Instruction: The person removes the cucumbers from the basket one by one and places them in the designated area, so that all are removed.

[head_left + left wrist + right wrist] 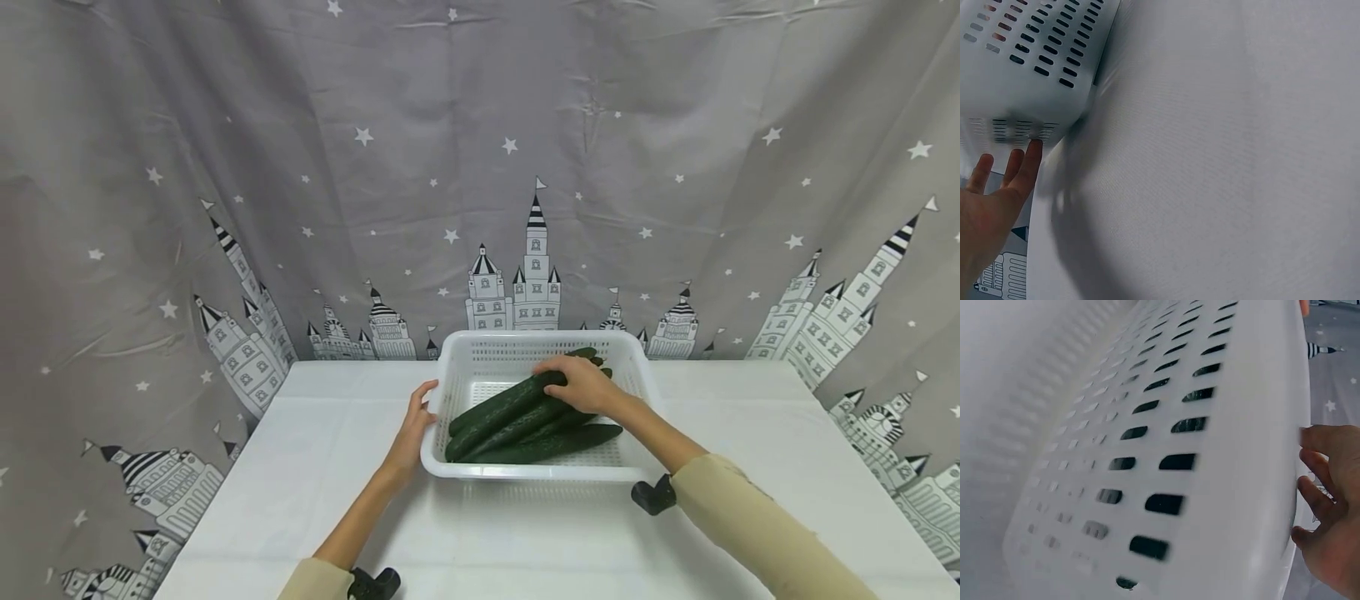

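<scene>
A white plastic basket (525, 472) with slotted walls holds several long dark green cucumbers, bunched toward its front and right. My right hand (581, 383) reaches over the right part of the basket and grips a cucumber (495, 408) on top of the bunch near its far end, thumb on one side and fingers on the other. Another cucumber (551, 444) lies along the front. On the left, my left hand (408, 429) touches the basket's outer side with fingers extended. The left wrist view shows those fingertips (1035, 149) against the slotted wall.
The basket stands on a white-covered table (337, 467), close to its back edge. Behind hangs a grey curtain (420, 192) printed with castles and stars. A black wrist strap (654, 495) sits at the right sleeve, and another black strap (373, 583) at the left.
</scene>
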The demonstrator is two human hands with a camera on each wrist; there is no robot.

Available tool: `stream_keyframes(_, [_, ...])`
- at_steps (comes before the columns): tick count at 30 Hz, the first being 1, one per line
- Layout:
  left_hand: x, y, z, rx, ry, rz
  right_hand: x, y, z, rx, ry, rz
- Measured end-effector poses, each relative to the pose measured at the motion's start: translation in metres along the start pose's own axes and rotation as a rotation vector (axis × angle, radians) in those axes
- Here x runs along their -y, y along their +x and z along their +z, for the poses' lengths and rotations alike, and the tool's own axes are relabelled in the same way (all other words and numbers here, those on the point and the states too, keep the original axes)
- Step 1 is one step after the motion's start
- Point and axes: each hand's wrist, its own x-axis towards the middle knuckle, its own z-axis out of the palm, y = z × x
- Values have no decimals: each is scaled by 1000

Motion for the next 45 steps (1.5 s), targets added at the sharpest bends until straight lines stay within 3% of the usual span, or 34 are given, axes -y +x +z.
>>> stream_keyframes(9, [-3, -1, 3, -3, 17, 23, -1, 11, 4, 155, -193, -14])
stream_keyframes(18, [-1, -1, 1, -12, 31, 23, -1, 17, 4, 166, -310, -109])
stream_keyframes(26, [0, 0, -1, -9, 21, 36, -2, 10, 0, 209, -317, -155])
stream_keyframes(34, [-1, 1, 1, 7, -2, 41, 0, -7, -8, 198, -370, -153])
stream_keyframes(39, [-1, 0, 1, 12, 1, 50, 2, -16, -16, 185, -325, -126])
stream_keyframes(45, [0, -1, 1, 6, 8, 54, 2, -21, -28, 151, -247, -176])
